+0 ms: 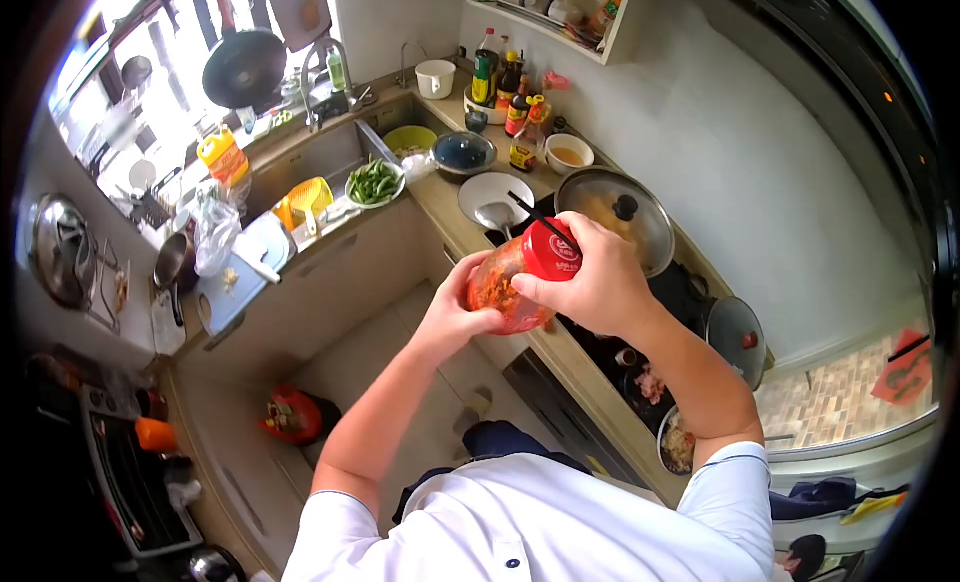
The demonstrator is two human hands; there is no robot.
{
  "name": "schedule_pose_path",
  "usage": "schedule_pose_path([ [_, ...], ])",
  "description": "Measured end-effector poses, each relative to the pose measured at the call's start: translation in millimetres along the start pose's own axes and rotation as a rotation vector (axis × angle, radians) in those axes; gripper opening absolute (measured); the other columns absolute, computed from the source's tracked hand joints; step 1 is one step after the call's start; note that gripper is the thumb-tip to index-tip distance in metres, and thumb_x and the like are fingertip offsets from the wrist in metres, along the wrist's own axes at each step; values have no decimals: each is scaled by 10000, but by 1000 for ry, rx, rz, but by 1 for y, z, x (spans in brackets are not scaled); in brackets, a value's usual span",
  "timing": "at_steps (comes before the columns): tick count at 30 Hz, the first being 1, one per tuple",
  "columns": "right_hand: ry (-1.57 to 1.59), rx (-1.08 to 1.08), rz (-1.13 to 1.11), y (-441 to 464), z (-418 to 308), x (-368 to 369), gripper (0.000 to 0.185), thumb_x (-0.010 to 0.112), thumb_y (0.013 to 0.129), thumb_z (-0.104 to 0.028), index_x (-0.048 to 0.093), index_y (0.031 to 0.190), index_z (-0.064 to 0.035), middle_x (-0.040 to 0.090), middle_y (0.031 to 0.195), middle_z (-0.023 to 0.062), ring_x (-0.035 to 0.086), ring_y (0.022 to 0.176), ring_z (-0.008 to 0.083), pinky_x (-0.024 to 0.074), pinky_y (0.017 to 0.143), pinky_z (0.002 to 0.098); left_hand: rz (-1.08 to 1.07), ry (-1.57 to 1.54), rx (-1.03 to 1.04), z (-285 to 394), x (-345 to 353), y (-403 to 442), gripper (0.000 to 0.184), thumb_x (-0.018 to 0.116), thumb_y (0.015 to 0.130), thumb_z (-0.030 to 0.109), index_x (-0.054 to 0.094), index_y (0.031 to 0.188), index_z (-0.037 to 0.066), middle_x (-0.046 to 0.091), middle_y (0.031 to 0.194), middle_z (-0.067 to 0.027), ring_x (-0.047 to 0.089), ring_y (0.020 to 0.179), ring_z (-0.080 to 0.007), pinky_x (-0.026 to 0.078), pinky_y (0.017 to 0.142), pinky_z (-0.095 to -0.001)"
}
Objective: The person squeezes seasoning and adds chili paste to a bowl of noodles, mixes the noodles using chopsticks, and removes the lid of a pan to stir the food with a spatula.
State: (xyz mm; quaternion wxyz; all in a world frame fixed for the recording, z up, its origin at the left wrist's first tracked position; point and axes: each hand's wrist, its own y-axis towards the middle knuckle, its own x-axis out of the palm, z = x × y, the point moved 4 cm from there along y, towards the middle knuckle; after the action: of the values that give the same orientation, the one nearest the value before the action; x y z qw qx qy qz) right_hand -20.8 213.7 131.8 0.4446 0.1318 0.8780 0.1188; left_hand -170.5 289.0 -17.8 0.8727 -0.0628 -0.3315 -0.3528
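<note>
Both hands are closed around a clear jar of chopped red chili [505, 282] with a red lid [550, 250], tilted in front of my chest. My left hand [455, 307] wraps the jar's lower body. My right hand [600, 277] grips it near the lid, thumb on the glass. Dark chopsticks [540, 220] stick out across the lid from my right hand. The lid sits on the jar. Just behind it, a white bowl [480, 190] with a metal spatula [495, 215] rests by the stove.
A lidded pan [655, 217] and another lid [735, 332] are at the stove's right. Sauce bottles [515, 107] crowd the back corner. Left of them are the sink [335, 167], a bowl of green peppers [374, 182] and a blue cutting board [235, 297] with a knife [258, 265].
</note>
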Motion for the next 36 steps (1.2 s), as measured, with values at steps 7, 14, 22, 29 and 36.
schedule_pose_path([
  [7, -258, 174, -75, 146, 42, 45, 773, 751, 642, -546, 581, 1117, 39, 653, 1049, 226, 649, 965, 368, 524, 832, 427, -167, 1120, 259, 86, -4, 153, 914, 903, 539, 254, 454, 1300, 22, 605, 1158, -148, 606, 1077, -284, 479, 925, -367],
  [14, -232, 331, 225, 229, 80, 24, 1011, 800, 645, -605, 480, 1280, 115, 599, 1203, 289, 588, 1158, 357, 470, 975, 394, -8, 714, 397, 76, -100, 326, 816, 867, 596, 162, 439, 1272, 2, 637, 1124, -129, 623, 1026, -185, 499, 904, -338],
  [22, -326, 712, 526, 183, 103, 11, 664, 810, 747, -389, 572, 1180, 56, 642, 1150, 224, 633, 1071, 332, 504, 908, 387, -89, 1011, 336, 29, -184, 536, 862, 889, 549, 282, 446, 1246, 36, 619, 1160, -149, 606, 1083, -290, 483, 931, -394],
  [29, -270, 1155, 607, 161, 90, 30, 529, 808, 774, -264, 593, 1132, 60, 661, 993, 126, 612, 878, 162, 503, 758, 285, -249, 1073, 231, -41, -221, 606, 906, 898, 521, 299, 431, 1250, 33, 610, 1171, -168, 601, 1092, -319, 483, 938, -406],
  [36, -505, 1178, 607, 147, 94, 52, 574, 805, 725, -431, 669, 1031, 36, 682, 886, 127, 628, 701, 264, 491, 640, 334, -520, 1058, 164, -71, -227, 612, 803, 898, 547, 267, 475, 1198, 61, 584, 1118, -143, 581, 1039, -317, 466, 920, -416],
])
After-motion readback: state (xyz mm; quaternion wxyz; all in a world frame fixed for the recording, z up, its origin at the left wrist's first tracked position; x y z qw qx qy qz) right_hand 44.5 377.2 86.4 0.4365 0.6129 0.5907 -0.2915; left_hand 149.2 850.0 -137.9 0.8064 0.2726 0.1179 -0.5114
